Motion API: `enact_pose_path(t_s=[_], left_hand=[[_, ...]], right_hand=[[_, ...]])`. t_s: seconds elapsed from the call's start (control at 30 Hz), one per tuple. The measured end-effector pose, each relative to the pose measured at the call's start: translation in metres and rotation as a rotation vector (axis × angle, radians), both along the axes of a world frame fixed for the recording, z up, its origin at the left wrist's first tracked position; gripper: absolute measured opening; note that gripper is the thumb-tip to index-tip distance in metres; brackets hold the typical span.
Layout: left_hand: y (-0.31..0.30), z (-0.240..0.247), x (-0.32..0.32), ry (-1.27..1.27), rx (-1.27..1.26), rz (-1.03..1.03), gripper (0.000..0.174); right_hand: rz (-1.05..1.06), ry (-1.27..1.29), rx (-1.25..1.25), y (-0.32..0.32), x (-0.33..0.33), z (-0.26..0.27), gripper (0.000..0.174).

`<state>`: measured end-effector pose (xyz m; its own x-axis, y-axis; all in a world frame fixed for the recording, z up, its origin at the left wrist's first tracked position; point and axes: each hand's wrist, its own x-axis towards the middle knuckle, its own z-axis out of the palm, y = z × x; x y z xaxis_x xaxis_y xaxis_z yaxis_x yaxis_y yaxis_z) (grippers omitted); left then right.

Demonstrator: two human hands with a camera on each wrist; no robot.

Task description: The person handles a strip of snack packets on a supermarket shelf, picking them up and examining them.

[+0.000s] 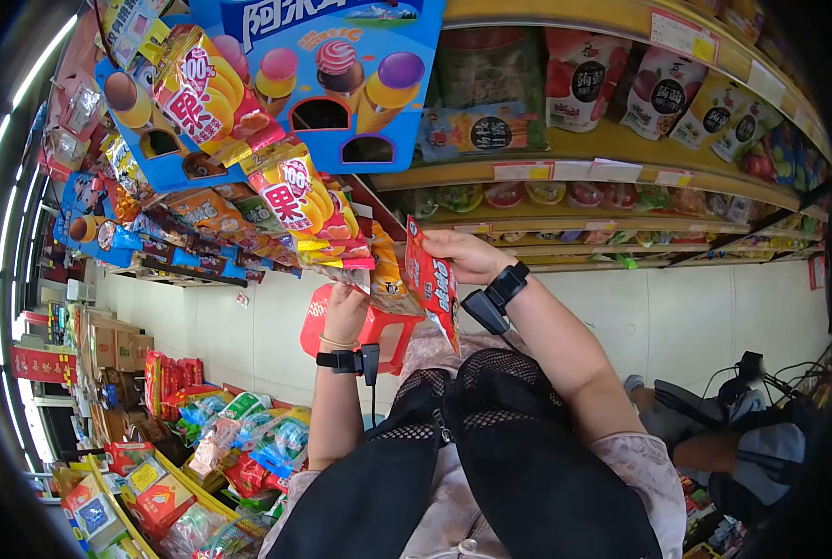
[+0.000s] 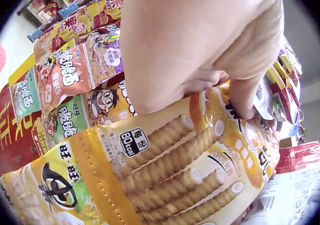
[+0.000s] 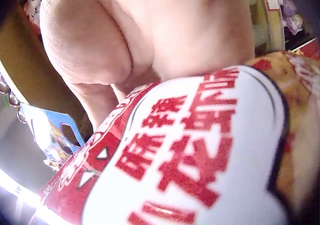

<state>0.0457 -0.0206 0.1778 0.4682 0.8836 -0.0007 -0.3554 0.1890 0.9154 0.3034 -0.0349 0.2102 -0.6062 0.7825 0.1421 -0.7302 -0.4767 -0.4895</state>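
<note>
My right hand [image 1: 472, 257] grips the upper edge of a red snack bag [image 1: 433, 289], which hangs upright in front of my chest. Large red characters on a white patch fill the bag's front [image 3: 200, 150] in the right wrist view. To its left, my left hand [image 1: 345, 315] holds a yellow-orange snack packet [image 1: 390, 276]. Up close, this packet [image 2: 175, 160] shows twisted biscuit sticks and an 80 kcal mark, with the left hand's fingers [image 2: 242, 97] at its top edge. The red bag's silvery printed back [image 2: 287, 190] appears beside it.
Hanging strips of snack packets [image 1: 290, 200] and a blue cardboard display [image 1: 378, 102] crowd the left front. Shelves of bagged sweets [image 1: 588, 79] run along the right. Below the hands stands a red stool [image 1: 388, 337]. Another person's leg [image 1: 705, 454] is at lower right.
</note>
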Motion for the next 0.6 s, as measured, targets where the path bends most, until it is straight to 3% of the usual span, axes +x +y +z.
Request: enact_pose_path(t_s=[0.17,0.6], left_hand=[[-0.004,0.01,0.005,-0.118,-0.108,0.057,0.038],[0.009,-0.004,-0.006,-0.187,-0.038,-0.001,0.042]], right_hand=[[0.062,0.025,0.056,0.005,-0.001,-0.005,0.038],[0.057,-0.049,0.036,0.007,0.001,0.002,0.035]])
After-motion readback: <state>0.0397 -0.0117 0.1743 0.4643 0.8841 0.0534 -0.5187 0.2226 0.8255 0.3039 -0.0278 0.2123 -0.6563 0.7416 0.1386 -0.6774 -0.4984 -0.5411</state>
